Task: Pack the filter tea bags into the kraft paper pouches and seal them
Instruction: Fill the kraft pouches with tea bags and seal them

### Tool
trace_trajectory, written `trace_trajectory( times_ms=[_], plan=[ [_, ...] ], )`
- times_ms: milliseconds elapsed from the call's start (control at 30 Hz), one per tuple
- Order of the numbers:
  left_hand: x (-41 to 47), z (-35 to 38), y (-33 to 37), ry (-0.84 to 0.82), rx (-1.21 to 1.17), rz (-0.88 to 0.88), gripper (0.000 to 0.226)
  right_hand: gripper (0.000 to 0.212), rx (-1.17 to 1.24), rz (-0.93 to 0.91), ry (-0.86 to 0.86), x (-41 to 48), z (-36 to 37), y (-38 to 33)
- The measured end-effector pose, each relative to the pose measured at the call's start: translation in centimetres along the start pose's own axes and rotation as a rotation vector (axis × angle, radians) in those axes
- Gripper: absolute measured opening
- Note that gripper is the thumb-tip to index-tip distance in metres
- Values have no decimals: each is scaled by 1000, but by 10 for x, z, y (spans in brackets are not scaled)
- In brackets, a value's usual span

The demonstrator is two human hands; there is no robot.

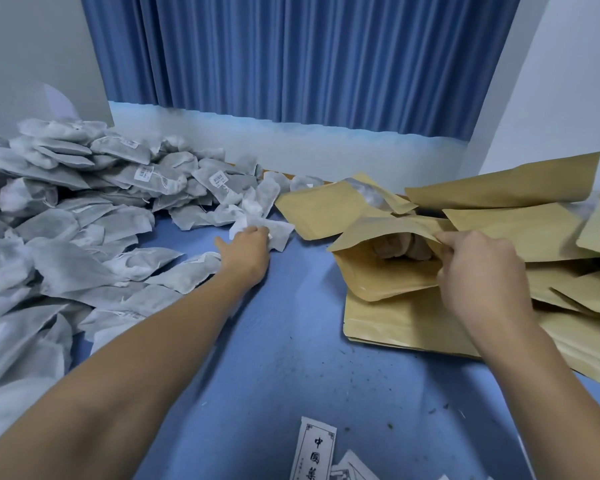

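Blue pleated curtain (309, 57) across the back, hanging down to a pale ledge (291, 140). Grey wall (32, 46) at far left, white wall (575, 81) at far right. Counter (291, 341) covered in blue, faintly ribbed material. Dark specks (388, 386) scattered over its near right part. At the near edge, a white paper slip (314, 452), printed with black Chinese characters inside a thin border, lying flat. Just right of it, more white printed slips (350, 469), cut off by the frame.
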State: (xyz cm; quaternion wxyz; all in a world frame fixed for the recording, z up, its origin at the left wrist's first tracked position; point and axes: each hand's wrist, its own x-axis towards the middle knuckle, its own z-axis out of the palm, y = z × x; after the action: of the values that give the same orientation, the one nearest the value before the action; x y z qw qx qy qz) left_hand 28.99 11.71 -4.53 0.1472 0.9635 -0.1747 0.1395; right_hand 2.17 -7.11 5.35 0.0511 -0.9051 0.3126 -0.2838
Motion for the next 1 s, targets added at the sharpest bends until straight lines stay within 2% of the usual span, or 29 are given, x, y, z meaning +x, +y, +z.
trace_trajectory(
  times_ms=[100, 167, 233, 333, 433, 500, 600, 633, 667, 700, 767, 800, 867, 900, 967, 1000],
  plan=[
    [5, -1, -3, -49, 118, 26, 47, 30, 4, -2, -16, -2, -3, 0],
    [10, -2, -7, -227, 86, 35, 65, 27, -10, -11, -16, -5, -4, -3],
    [10, -6, -7, -358, -20, 62, 62, 29, -33, -21, -26, -9, -5, -5],
    [-4, -21, -3, -303, -28, 59, 49, 34, 0, -16, -36, -12, -7, -6],
    [-31, -36, 3, -290, -30, 164, 27, 38, 25, -10, -39, -13, -9, -6],
    [-55, -44, 9, -131, -128, 221, 14, 38, 27, -13, -50, -13, -10, -6],
    [-101, -64, 28, 454, -428, 305, 27, 37, 48, -4, -55, -14, -13, -5],
    [-116, -72, 36, 618, -460, 410, 29, 36, 63, 9, -52, -14, -13, -4],
    [-131, -78, 45, 705, -441, 547, 28, 34, 78, 20, -48, -14, -14, -3],
    [-142, -80, 53, 725, -374, 681, 23, 34, 90, 27, -44, -14, -14, -3],
    [-154, -86, 73, 642, -258, 827, 19, 33, 97, 31, -50, -13, -13, -3],
    [-159, -88, 84, 529, -235, 819, 17, 32, 102, 27, -55, -12, -13, -4],
    [-162, -88, 112, 284, -212, 669, 11, 33, 120, 16, -71, -12, -16, -6],
    [-162, -85, 127, 202, -114, 620, 12, 34, 132, 9, -78, -11, -17, -6],
    [-151, -75, 156, 90, 1, 552, 15, 34, 153, -27, -84, -11, -19, -5],
    [-143, -69, 167, 93, -41, 577, 17, 33, 152, -50, -93, -12, -19, -6]
  ],
)
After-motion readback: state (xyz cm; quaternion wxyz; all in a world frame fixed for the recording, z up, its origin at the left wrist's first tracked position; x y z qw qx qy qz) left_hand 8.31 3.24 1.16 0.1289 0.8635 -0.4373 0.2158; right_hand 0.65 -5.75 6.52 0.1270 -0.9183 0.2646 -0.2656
